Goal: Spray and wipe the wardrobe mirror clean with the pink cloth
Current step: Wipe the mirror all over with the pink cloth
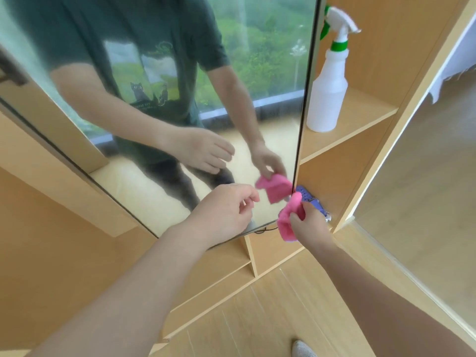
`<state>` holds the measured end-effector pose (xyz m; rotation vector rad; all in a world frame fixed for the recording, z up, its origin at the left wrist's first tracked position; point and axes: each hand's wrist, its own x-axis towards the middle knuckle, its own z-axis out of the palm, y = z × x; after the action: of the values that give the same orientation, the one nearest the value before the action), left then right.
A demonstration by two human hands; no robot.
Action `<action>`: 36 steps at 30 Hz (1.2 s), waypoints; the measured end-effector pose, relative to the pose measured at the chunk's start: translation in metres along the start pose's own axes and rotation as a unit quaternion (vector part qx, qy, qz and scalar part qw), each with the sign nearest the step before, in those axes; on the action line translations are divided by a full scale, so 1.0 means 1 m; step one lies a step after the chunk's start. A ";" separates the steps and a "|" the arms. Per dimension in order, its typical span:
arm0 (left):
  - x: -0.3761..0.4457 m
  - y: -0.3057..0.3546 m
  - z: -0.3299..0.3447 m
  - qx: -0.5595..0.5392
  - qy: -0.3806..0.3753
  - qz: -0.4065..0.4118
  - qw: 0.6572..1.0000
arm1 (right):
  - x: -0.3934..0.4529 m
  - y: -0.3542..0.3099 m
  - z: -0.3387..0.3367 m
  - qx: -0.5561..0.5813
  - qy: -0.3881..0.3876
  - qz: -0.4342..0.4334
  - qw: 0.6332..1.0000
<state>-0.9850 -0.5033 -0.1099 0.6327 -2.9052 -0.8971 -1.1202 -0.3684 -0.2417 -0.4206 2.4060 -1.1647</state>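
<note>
The tall frameless wardrobe mirror (159,104) faces me. The white plastic spray bottle (328,81) stands parked on the shelf. My right hand (307,225) bunches the pink cloth (289,215) against the mirror's lower edge for wiping; my left hand (224,210) hovers loosely curled, holding nothing.

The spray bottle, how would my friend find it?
Look right of the tall wardrobe mirror to the open wooden shelf. The white plastic spray bottle stands upright there, alone. It has a green collar and white trigger.
</note>
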 end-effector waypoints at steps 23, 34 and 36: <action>-0.132 0.122 -0.279 -0.075 0.309 0.165 0.934 | -0.189 -0.357 -0.154 0.050 0.112 -0.648 0.752; -0.188 0.124 -0.363 -0.029 0.430 0.170 0.886 | -0.234 -0.468 -0.165 -0.076 0.147 -0.687 0.708; -0.191 0.124 -0.377 -0.012 0.450 0.169 0.877 | -0.240 -0.487 -0.170 -0.109 0.170 -0.685 0.700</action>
<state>-0.7987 -0.5363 0.2880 0.3651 -2.0500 -0.4127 -0.9592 -0.4408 0.2994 -2.5688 2.3064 -1.4697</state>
